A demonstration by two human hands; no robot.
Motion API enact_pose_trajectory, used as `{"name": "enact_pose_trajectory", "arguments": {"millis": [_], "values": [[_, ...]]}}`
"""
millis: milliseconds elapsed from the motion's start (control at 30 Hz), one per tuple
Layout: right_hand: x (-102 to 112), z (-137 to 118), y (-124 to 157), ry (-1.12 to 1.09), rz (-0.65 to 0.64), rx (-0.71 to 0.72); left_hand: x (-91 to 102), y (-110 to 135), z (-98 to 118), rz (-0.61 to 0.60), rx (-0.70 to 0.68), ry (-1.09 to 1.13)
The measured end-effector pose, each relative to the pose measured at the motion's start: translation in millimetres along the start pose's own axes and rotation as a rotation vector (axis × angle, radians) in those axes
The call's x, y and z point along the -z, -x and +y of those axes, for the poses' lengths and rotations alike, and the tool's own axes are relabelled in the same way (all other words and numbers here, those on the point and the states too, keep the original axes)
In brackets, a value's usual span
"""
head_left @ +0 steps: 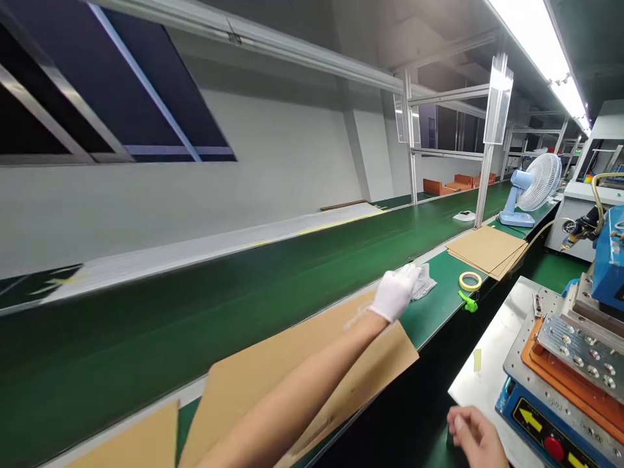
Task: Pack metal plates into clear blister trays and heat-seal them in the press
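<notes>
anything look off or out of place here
The large brown cardboard sheet lies skewed on the green bench, one corner hanging over the front edge. The left hand wears a white glove and touches crumpled clear plastic; the right hand is bare.

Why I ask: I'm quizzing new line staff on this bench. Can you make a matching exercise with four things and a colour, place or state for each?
Things:
1. left hand
2. right hand
3. tape roll
4. fan

Descriptions:
A. light blue and white, standing upright
B. white-gloved, on clear plastic
C. bare, beside the metal plate
D. yellowish, lying flat on the green bench

Pairs: 1-B, 2-C, 3-D, 4-A
</notes>
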State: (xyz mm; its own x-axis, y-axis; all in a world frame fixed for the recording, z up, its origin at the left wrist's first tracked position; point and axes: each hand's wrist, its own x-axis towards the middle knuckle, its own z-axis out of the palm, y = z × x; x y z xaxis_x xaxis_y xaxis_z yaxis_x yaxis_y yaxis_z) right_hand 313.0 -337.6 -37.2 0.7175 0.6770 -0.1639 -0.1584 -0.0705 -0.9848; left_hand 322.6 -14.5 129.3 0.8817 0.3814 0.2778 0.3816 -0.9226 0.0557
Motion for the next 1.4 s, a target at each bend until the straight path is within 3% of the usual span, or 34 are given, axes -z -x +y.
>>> {"name": "enact_pose_trajectory", "arguments": {"millis": [133, 233, 300, 367, 433, 533, 600, 667, 833, 1033, 1233, 1400], "values": [[-35.1, -59.2, 10.1, -0.19, -0.037, 0.161, 6.7, 125.6, 53.7, 0.148, -0.268, 0.094], [-59.2, -87.9, 17.3, -0.198, -0.098, 0.19, -2.1, 211.4, 82.4, 0.239, -0.297, 0.267], [-69.8, -91.1, 26.3, -0.165, -0.113, 0.172, -9.8, 255.0, 91.2, 0.327, -0.151, 0.458], [-75.1, -86.9, 37.9, -0.121, -0.136, 0.158, -16.7, 286.5, 92.4, 0.377, 0.101, 0.772], [-77.7, -82.0, 48.7, -0.047, -0.189, 0.147, -22.5, 307.0, 88.6, 0.333, 0.379, 1.188], [-83.7, -80.5, 57.9, 0.141, -0.29, 0.12, -30.5, 323.6, 81.0, 0.142, 0.627, 1.674], [-90.4, -82.5, 59.2, 0.285, -0.314, 0.114, -35.6, 330.7, 78.1, 0.073, 0.688, 1.801], [-97.3, -85.3, 58.6, 0.405, -0.304, 0.119, -39.5, 337.7, 76.9, 0.096, 0.712, 1.857], [-110.2, -96.3, 63.8, 0.595, -0.318, 0.151, -42.2, 357.9, 70.7, 0.132, 0.683, 1.92], [-124.9, -118.6, 88.4, 0.779, -0.327, 0.348, -47.5, 375.6, 61.1, 0.098, 0.523, 2.048], [-128.9, -137.9, 106.9, 0.837, -0.355, 0.553, -44.9, 374.6, 63.5, 0.096, 0.459, 2.114], [-123.7, -147.2, 114.0, 0.872, -0.32, 0.589, -40.3, 369.7, 67.7, 0.06, 0.45, 2.158]]}}
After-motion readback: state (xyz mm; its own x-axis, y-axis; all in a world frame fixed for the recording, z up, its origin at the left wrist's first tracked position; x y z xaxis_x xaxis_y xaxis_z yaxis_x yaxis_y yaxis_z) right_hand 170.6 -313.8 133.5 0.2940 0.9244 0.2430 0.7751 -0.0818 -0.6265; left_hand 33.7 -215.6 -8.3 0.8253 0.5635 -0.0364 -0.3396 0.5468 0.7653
